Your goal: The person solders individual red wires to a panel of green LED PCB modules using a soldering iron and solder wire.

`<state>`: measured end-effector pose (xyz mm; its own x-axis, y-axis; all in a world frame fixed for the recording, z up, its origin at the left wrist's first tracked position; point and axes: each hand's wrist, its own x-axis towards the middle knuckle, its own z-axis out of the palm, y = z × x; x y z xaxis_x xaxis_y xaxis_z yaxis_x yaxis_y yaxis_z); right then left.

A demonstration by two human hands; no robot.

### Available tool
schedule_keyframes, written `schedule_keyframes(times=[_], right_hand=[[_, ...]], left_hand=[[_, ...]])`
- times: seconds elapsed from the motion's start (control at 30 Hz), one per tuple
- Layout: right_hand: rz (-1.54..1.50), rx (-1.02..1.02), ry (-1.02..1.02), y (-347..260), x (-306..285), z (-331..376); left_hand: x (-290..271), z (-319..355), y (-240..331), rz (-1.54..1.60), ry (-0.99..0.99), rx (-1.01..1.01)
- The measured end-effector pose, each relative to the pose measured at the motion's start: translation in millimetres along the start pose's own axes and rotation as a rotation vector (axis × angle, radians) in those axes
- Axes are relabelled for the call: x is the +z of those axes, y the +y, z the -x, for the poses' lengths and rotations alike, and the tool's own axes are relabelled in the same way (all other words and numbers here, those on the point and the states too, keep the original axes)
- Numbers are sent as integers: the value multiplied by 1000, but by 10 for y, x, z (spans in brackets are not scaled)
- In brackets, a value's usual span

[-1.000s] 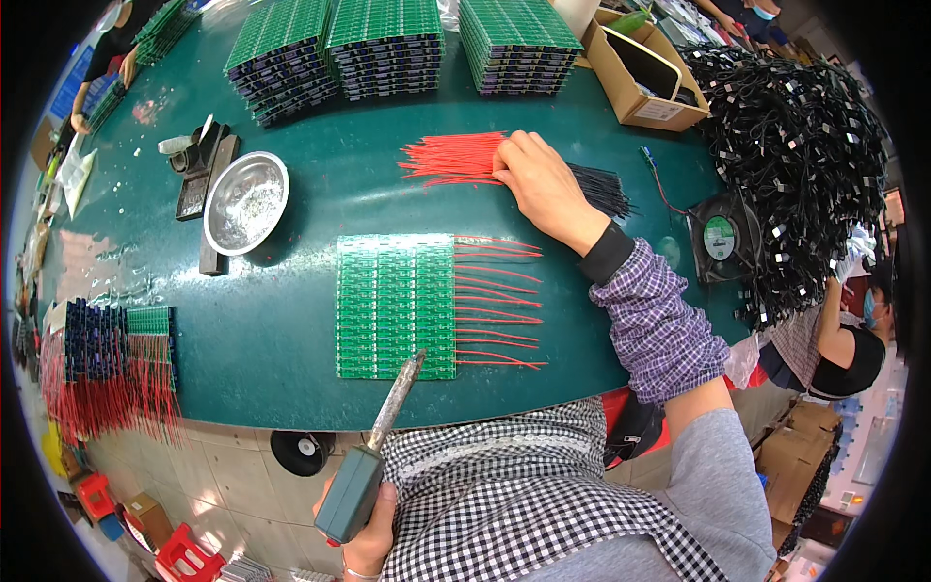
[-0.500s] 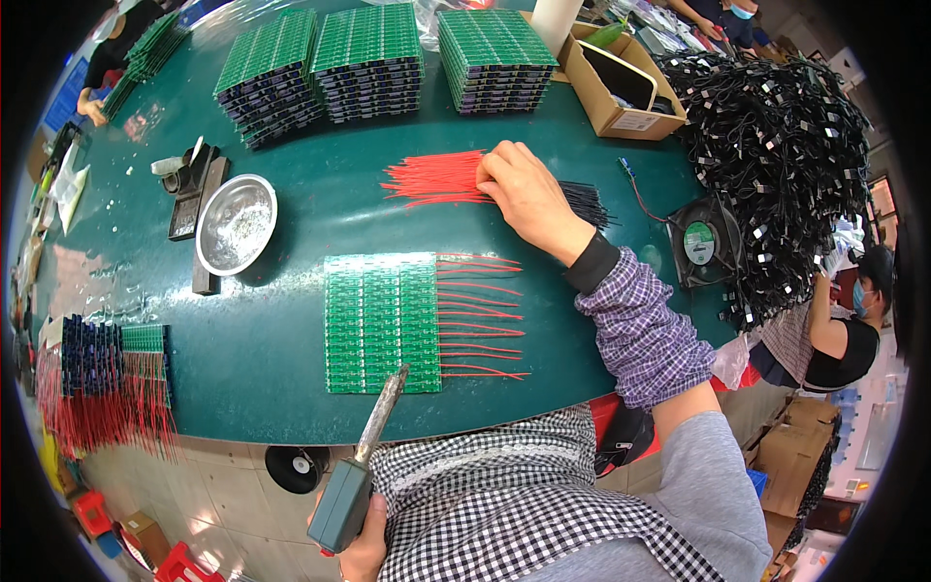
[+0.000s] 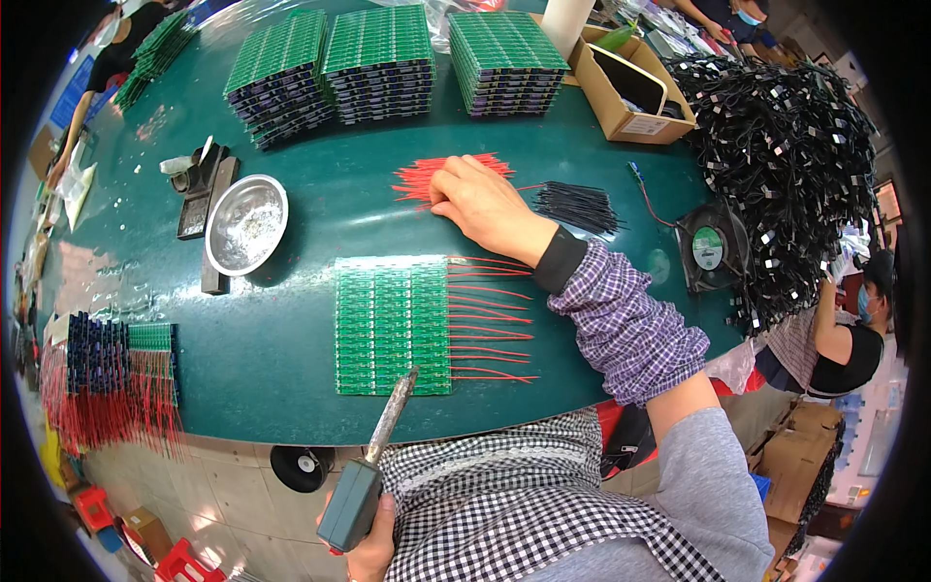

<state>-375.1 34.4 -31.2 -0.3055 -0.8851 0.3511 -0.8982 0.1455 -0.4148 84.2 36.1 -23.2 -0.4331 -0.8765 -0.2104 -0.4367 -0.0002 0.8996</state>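
Observation:
My left hand point(image 3: 372, 545) is closed round the grey-green boxy handle of a soldering iron point(image 3: 390, 419). Its metal tip reaches the lower right part of a green circuit board panel point(image 3: 392, 325) lying flat on the table. Thin red wires point(image 3: 493, 335) stick out to the right from the panel's right edge. Over a bundle of loose red wires point(image 3: 419, 176) at the middle, my right hand point(image 3: 485, 209) has its fingers curled down among them; the fingertips are partly hidden. Beside it lies a bundle of black wires point(image 3: 574, 208).
A metal bowl point(image 3: 246, 225) overlaps a dark stand point(image 3: 215, 184). Stacked green panels point(image 3: 509, 58) stand at the back, near a cardboard box point(image 3: 626, 121). At right are a black fan point(image 3: 708, 244) and heaped black cables point(image 3: 776, 165). Wired panels point(image 3: 97, 354) sit far left. Other people work nearby.
My right hand has moved left across the red wires, uncovering more of the black bundle. The red wires have been shifted and spread. The whole view has moved slightly; the iron stays over the panel.

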Motion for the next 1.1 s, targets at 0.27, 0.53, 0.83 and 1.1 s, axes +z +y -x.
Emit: schedule_keyframes(times=[0.27, 0.53, 0.83, 1.1], right_hand=[[67, -66, 28, 16, 52, 20], [-247, 25, 70, -679, -301, 293], [-599, 246, -60, -1459, -439, 1177], [-589, 425, -59, -1548, -150, 1392]], left_hand=[[24, 26, -11, 64, 34, -27], [-38, 29, 90, 32, 32, -61], [18, -12, 252, -6, -11, 78], [6, -8, 236, -93, -67, 194]])
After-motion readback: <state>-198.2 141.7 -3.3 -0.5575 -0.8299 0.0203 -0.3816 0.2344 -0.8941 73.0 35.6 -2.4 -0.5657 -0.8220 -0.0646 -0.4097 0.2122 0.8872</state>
